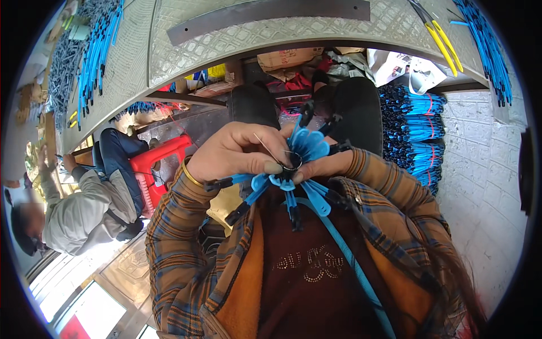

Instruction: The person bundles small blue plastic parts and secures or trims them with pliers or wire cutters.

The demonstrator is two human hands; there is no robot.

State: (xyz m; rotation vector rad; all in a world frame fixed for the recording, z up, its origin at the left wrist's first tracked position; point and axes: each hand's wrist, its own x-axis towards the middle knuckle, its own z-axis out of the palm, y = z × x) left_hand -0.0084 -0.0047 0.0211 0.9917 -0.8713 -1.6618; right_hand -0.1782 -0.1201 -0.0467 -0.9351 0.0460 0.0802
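Note:
In front of my chest I hold a cluster of blue ribs [307, 142] with black ends, like umbrella ribs, fanned out around a small dark hub [291, 163]. A thin wire [264, 142] sticks up from the pinched thumb and fingers of my left hand [234, 148], at the hub's left side. My right hand [326, 165] grips the cluster from the other side, its thumb against the hub. Several ribs spread downward and outward below both thumbs. The fingers behind the cluster are hidden. A long light-blue strip [358, 271] runs down across my shirt.
Beyond my knees stands a metal-topped table [226, 45] with a dark flat bar [268, 20], a yellow-handled cutting tool [443, 44] and blue rods [488, 51]. Tied rib bundles [415, 130] are stacked at right. On the left, another person [93, 209] sits near a red stool [149, 175].

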